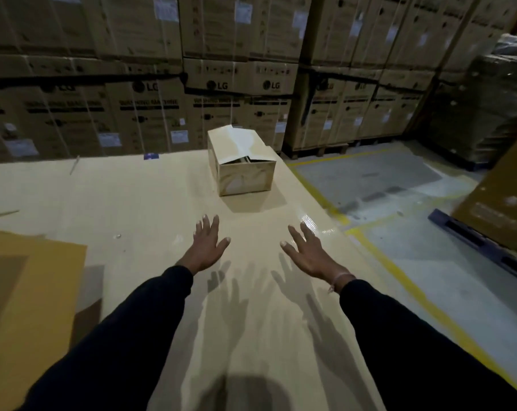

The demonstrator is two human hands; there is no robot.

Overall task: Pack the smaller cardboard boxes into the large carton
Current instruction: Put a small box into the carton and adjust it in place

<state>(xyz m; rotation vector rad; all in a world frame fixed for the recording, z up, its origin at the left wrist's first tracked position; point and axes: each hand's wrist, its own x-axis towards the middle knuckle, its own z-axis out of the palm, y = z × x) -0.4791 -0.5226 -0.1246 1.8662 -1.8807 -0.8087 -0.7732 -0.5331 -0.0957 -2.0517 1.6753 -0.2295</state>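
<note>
A small cardboard box [242, 161] stands on a wide cardboard sheet [132, 209], its top flaps loosely folded with a gap showing. My left hand [205, 244] and my right hand [307, 252] reach forward side by side, fingers spread, both empty and a short way in front of the box without touching it. At the lower left, a darker brown carton [28, 292] shows a flap and part of its opening; the rest is cut off by the frame edge.
Stacked washing machine cartons [150, 93] form a wall behind the sheet. To the right lies grey floor with yellow lines [370, 241], a blue pallet [474, 241] carrying a brown box, and a wrapped pallet [488, 108].
</note>
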